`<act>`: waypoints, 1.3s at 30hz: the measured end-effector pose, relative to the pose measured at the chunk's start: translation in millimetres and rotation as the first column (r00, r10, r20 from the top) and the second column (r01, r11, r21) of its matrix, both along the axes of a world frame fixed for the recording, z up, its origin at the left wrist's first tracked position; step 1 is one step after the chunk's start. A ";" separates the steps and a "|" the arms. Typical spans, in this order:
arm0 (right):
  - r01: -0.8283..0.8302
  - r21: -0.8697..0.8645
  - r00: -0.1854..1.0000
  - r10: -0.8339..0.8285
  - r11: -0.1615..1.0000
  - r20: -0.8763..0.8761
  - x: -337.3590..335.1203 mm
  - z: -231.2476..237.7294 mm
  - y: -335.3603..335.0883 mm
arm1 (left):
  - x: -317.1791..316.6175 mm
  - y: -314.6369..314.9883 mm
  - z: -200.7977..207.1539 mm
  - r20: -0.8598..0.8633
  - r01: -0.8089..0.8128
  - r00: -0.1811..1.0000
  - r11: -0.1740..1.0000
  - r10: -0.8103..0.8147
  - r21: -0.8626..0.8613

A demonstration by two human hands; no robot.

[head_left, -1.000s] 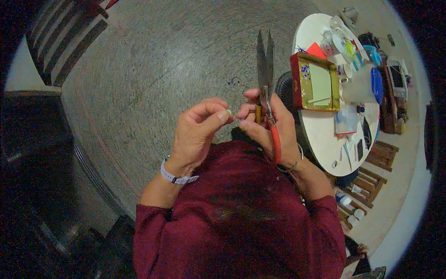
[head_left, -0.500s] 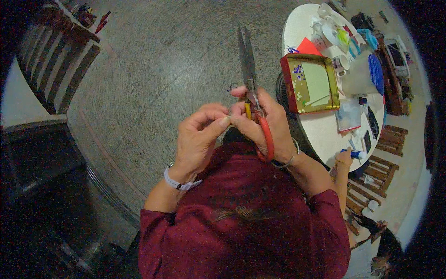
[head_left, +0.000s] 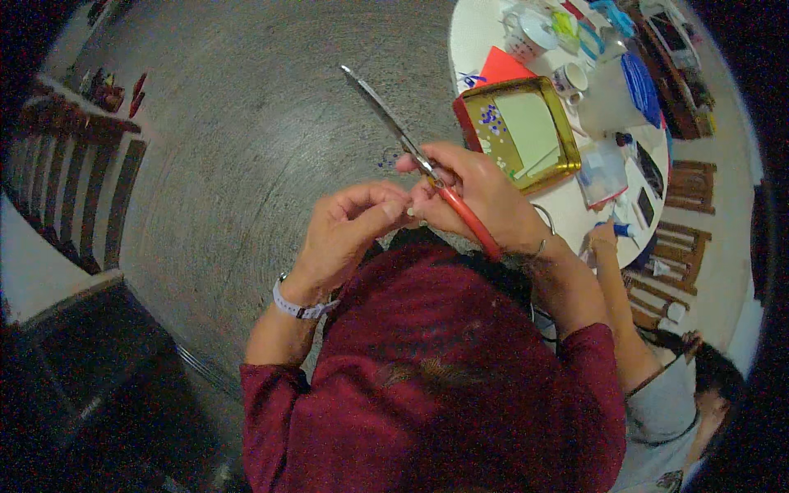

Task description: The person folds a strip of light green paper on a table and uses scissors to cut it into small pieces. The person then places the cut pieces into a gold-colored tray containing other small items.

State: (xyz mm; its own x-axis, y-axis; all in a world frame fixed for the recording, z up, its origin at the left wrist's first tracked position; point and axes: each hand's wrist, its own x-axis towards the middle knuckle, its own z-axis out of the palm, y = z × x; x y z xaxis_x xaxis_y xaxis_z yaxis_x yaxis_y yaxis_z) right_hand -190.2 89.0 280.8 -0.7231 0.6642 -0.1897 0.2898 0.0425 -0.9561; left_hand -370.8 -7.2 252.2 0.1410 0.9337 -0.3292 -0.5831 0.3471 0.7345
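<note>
In my right hand (head_left: 472, 185) is a pair of scissors (head_left: 394, 127) with red handles, its closed blades pointing away to the far left. The thumb and fingers of that hand also come together in a pinch. My left hand (head_left: 349, 226) is closed, thumb against fingertips, right beside the right hand's fingertips. What it pinches is too small to make out. Small white beads (head_left: 411, 212) show just below the meeting fingertips. A thin strand with dark blue bits (head_left: 389, 158) hangs beyond the hands over the floor.
On the right, a white table (head_left: 464, 41) bears a red-and-gold tin (head_left: 567, 168) holding blue and white beads and pale card, plus red paper (head_left: 501, 67), a mug (head_left: 569, 80) and a blue-lidded container (head_left: 641, 90). Another person's hand (head_left: 604, 234) touches a blue item there. Slatted chairs (head_left: 123, 197) stand left.
The scissors have swung so their blades point leftward. My view has shifted, moving the table and tin left in the picture. Both hands stay together, and the white beads now show below them.
</note>
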 end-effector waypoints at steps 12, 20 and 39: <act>0.139 0.192 0.968 -0.174 0.972 0.181 -26.5 5.2 11.5 | -53.1 79.5 -1.1 -0.293 0.483 0.843 0.874 -0.450 0.046; 0.212 0.346 0.932 -0.296 0.914 0.211 -61.5 9.3 -3.3 | -89.3 94.0 -4.3 -0.397 0.635 0.739 0.759 -0.544 0.143; 0.620 -0.432 0.694 -0.715 0.655 -0.086 -116.3 -6.5 -99.6 | -72.1 82.6 5.1 0.165 0.051 0.985 0.998 -0.054 0.021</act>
